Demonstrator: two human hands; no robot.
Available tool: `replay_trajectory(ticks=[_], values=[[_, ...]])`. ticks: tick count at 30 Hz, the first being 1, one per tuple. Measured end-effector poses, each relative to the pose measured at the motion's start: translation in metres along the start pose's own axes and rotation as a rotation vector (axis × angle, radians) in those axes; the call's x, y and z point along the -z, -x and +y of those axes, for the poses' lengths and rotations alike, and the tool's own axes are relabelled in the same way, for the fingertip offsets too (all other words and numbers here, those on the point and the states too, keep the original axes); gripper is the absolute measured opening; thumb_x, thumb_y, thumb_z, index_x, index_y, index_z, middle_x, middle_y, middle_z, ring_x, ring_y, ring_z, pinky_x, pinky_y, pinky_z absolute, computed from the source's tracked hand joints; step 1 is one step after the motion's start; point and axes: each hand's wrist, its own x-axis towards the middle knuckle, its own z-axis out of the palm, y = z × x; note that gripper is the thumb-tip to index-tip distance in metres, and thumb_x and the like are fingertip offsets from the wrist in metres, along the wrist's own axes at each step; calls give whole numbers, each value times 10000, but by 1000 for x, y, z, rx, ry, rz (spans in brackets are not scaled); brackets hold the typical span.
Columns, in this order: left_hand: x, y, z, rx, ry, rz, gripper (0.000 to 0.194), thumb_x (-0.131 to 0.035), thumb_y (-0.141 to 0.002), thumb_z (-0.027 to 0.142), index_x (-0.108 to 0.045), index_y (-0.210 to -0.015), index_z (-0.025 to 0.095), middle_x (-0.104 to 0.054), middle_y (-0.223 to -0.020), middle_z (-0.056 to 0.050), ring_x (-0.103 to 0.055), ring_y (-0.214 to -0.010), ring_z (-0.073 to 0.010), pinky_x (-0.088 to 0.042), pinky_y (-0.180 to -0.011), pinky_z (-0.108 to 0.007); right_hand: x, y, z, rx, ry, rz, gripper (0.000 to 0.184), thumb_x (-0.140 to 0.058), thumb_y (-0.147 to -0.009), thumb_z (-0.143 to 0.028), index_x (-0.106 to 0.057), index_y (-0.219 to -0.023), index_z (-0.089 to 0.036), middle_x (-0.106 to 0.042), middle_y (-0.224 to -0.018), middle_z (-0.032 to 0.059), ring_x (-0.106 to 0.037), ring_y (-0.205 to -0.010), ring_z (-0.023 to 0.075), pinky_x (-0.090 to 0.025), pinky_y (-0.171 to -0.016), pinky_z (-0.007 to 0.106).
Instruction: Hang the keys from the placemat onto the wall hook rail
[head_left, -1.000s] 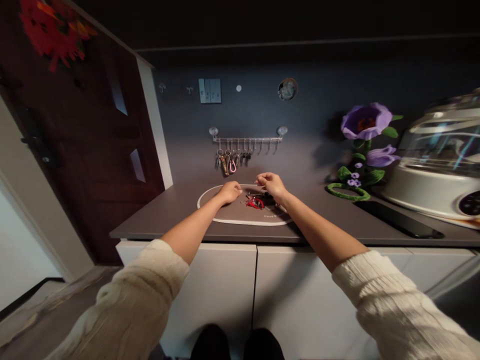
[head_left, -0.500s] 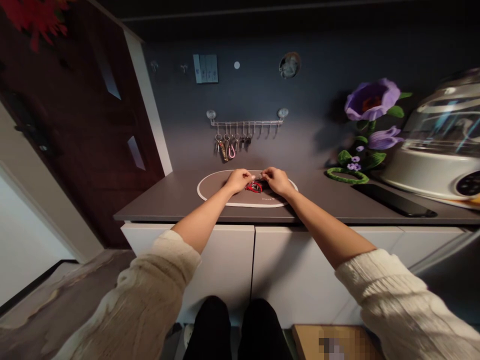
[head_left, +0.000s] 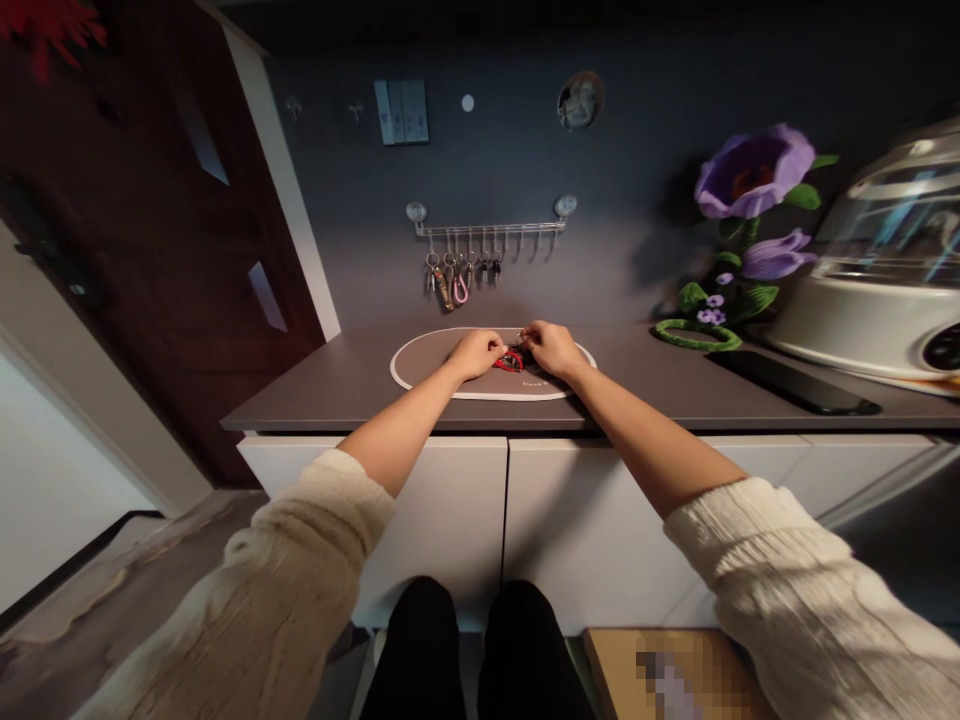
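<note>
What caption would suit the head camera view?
Left hand and right hand beside a red item on a mat, keys hanging behind.

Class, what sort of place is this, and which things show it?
Probably a home entryway: a dark red-brown panelled door, a clear hook rail with keys, and a grey-brown cabinet top.

Small red cord-like piece (head_left: 509, 363), loosely curved
It lies flat on the brown oval mat (head_left: 427, 358), beside a dark clump (head_left: 529, 357), both partly hidden.
</note>
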Motion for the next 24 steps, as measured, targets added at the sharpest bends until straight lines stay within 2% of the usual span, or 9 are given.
replay_trajectory(ticks=[6,9,15,18,21,24], values=[[6,3,2,-52,-4,80,185,-486,-767,258,-616,-724,133,-600,-764,-42,-496,-731,-131,-384,-720,-251,2,1,-3,19,22,-10,206,-481,-789,-208,-638,-913,-157,-665,-919,84,-585,-833,170,-396,-732,234],[9,4,3,-31,68,125,163,-492,-767,241,-596,-707,131,-591,-754,-32,-498,-742,-123,-388,-744,-247,1,0,-2,16,8,-12,207,-483,-787,-205,-639,-917,-164,-666,-918,77,-585,-837,165,-396,-736,230],[6,1,2,157,536,122,194,-525,-778,308,-544,-712,126,-537,-558,17,-488,-528,-86,-423,-594,-234,-1,-2,1,26,-10,-8,208,-483,-791,-213,-639,-924,-176,-668,-907,63,-584,-813,151,-401,-718,220],[6,-1,1,226,747,100,197,-516,-797,297,-526,-705,123,-544,-551,11,-501,-496,-82,-431,-545,-228,-1,-3,0,32,-29,-2,201,-491,-790,-222,-638,-918,-172,-666,-904,66,-581,-806,152,-401,-721,223],[9,-1,3,284,869,91,176,-503,-812,267,-528,-727,115,-602,-642,-16,-546,-552,-76,-457,-590,-225,0,-3,-1,39,-51,-2,195,-497,-787,-229,-638,-907,-167,-665,-891,64,-578,-803,150,-399,-731,227],[13,-1,6,331,970,99,156,-515,-811,258,-535,-761,112,-638,-747,-38,-590,-671,-76,-471,-707,-236,1,-2,-4,44,-81,-5,193,-498,-787,-240,-640,-895,-167,-665,-866,53,-576,-790,143,-396,-733,224]])
